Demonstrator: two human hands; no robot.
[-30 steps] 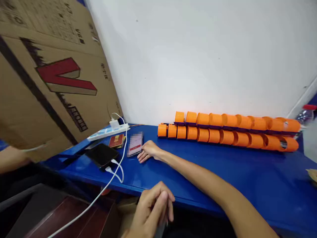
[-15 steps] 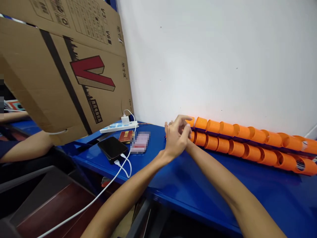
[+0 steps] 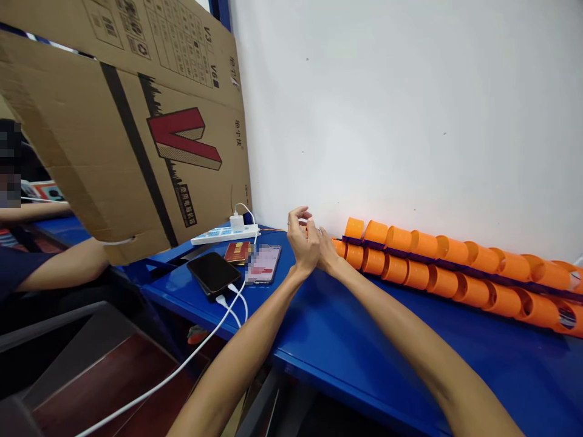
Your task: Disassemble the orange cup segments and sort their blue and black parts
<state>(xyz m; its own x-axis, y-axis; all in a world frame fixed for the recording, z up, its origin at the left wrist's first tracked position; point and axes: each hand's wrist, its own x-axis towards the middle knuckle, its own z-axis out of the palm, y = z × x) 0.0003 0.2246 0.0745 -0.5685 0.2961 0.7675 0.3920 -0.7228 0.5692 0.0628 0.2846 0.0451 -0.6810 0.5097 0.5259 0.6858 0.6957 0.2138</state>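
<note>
Left hand (image 3: 304,246): centre of frame, wrist raised, fingers bent and loosely curled; right hand (image 3: 327,254): immediately beside it, overlapped by it and partly hidden; both just beside the left end of the orange cups; whether either grip is closed on anything cannot be told, the fingers overlapping there.

Orange cups (image 3: 422,243): two rows, one behind and above the other, lying on their sides; from centre of frame to right edge, slanting downward; left end of the front row hidden by the hands.

Worktop (image 3: 373,352): blue, centre to lower right; phone (image 3: 266,265): left of the hands, lying flat, screen lit and partly blurred; dark red booklet (image 3: 235,251): just left of the phone; black device (image 3: 212,271): nearer the front edge, white plugs at its side; power strip (image 3: 204,238): white, behind these, charger (image 3: 236,221) plugged in; white cable (image 3: 181,366): from lower left up across the worktop.

Cardboard box (image 3: 182,91): upper left, printed with a red V; co-worker's arm (image 3: 75,265): left edge; white wall (image 3: 364,109): upper right.
</note>
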